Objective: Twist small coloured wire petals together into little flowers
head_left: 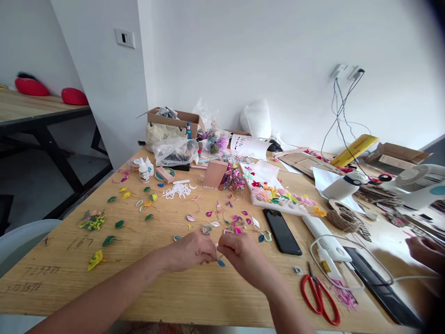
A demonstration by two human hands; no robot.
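Note:
Near the front middle of the table, my left hand (196, 249) and my right hand (239, 255) meet at the fingertips. Both are closed in a pinch, and my fingers hide what is between them. A small blue leaf-shaped piece (221, 263) shows just below the fingertips; I cannot tell which hand, if either, grips it. Just beyond lie several small thread-wrapped petals and leaves, among them a magenta petal (238, 230) and a white one (256, 222). Green leaves (109, 240) and a yellow flower piece (95, 260) with thin stems are spread to the left.
Right of my hands are a black phone (282, 232), red-handled scissors (319, 294) and a white power strip (327, 237) with a looping cable. White bottles (143, 170), a pink block (214, 174) and a foam board (278, 202) with flowers stand farther back. Another person's hand (426, 253) is at the right edge.

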